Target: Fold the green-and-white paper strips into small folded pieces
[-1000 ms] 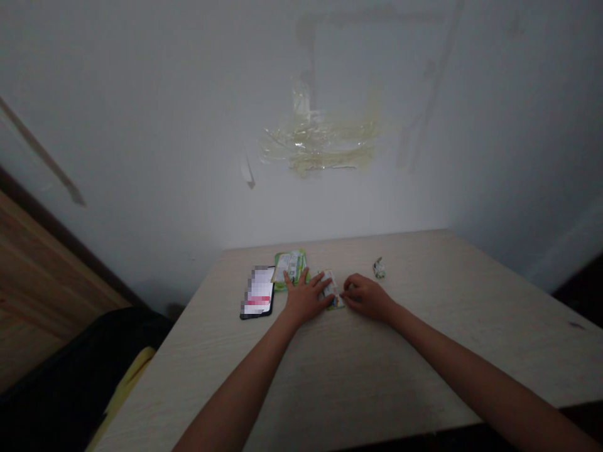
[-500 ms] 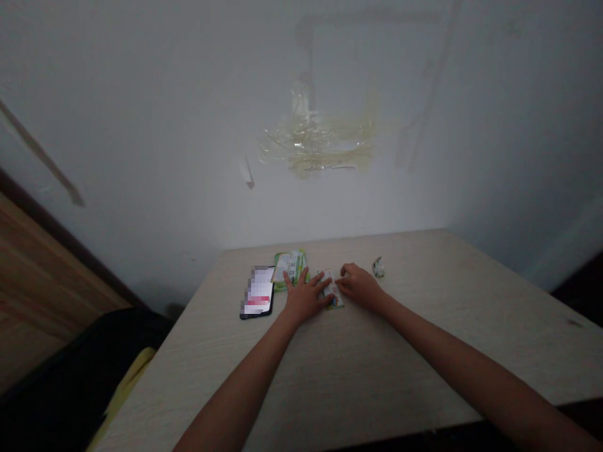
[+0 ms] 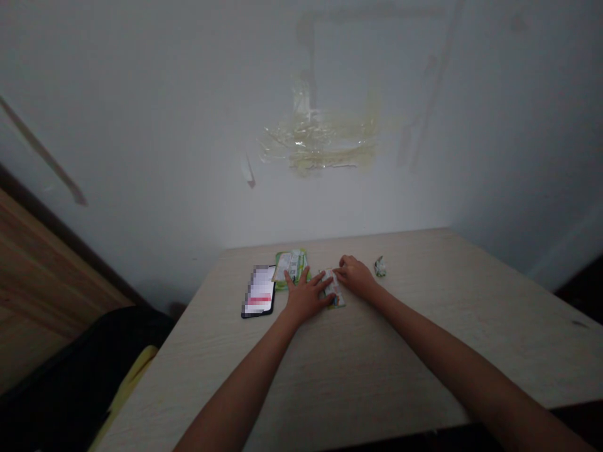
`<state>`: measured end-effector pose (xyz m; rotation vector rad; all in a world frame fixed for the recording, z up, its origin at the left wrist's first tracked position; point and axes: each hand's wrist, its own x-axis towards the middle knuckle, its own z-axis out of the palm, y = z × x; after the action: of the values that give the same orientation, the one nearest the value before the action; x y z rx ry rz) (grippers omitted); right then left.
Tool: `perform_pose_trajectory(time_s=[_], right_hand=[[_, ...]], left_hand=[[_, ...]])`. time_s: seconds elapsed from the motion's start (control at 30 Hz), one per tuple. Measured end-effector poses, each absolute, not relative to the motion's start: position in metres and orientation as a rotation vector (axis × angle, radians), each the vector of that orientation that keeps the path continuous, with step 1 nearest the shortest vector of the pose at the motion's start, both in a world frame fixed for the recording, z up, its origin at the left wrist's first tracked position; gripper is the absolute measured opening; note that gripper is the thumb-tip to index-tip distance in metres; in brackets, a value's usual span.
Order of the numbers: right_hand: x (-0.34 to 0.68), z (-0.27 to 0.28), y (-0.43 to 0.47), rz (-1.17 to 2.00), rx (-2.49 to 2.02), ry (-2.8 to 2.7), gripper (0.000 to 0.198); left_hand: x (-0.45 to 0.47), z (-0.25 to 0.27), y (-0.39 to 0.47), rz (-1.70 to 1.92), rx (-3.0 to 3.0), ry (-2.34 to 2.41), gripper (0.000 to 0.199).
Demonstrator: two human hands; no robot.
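My left hand (image 3: pixel 304 298) lies with fingers spread on the table, its thumb side pressing a small printed wrapper (image 3: pixel 335 290) that is white with coloured print at its lower end. The other fingers reach toward a green-and-white printed packet (image 3: pixel 293 263) just beyond. At the wrapper's upper right edge, my right hand (image 3: pixel 357 276) has its fingers curled together, fingertips touching that edge; what they pinch, if anything, is too small to make out.
Left of the packet lies a phone (image 3: pixel 259 295) with a lit, partly blurred screen. A crumpled wrapper (image 3: pixel 380 267) sits right of my right hand. Behind the pale wooden table (image 3: pixel 424 339) rises a wall (image 3: pixel 188 125) with old tape on it. Dark cloth (image 3: pixel 70 370) is at the left.
My right hand has slid slightly up and left along the wrapper's edge. My left hand stays spread in the same place. The view has shifted a little.
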<state>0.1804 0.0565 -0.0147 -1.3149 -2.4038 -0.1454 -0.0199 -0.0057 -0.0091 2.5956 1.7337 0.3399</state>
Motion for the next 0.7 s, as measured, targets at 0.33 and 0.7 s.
perform_pose_trajectory(time_s=[0.33,0.7], right_hand=[[0.18,-0.02,0.066,-0.021,-1.373,-2.306,0.027],[0.187,-0.036,0.079,0.176,-1.235,-2.161,0.022]], left_hand=[[-0.02,-0.008,-0.006,0.351,2.577,1.722,0.052],[-0.019,-0.007,-0.008,0.352,2.591,1.766,0.052]])
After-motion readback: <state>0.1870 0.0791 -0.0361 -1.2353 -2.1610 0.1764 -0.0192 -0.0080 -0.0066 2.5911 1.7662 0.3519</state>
